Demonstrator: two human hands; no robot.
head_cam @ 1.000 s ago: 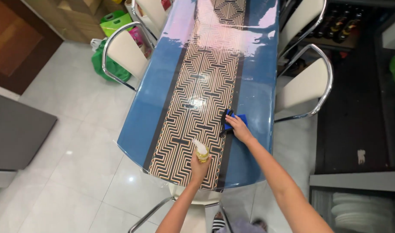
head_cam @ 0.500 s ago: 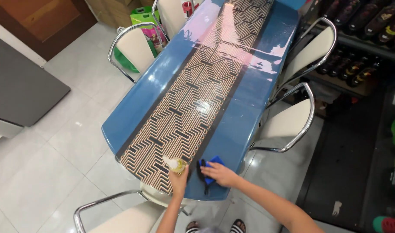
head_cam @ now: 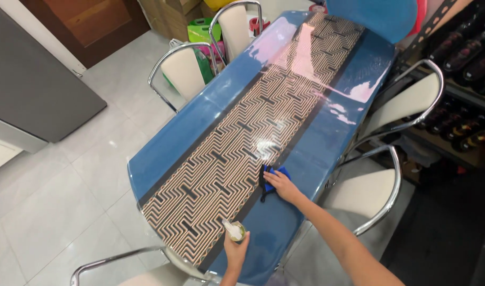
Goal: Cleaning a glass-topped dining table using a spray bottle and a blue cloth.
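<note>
The right hand (head_cam: 281, 185) lies flat on a blue cloth (head_cam: 270, 177), pressing it onto the shiny blue desk (head_cam: 173, 153) beside the zigzag strip (the fingers (head_cam: 270, 179) are spread on top, not curled round it). The cloth sticks out past the fingertips, toward the far end of the desk. The left hand (head_cam: 235, 251) is closed around a small spray bottle (head_cam: 234, 231) near the desk's near edge, well apart from the cloth.

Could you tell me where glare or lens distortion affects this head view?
Head view: pinkish-white glare washes the glossy table at its far end; a smaller hot spot lies just beyond the blue cloth under the right hand. Wide-angle bending curves the table edges and the chairs.
</note>
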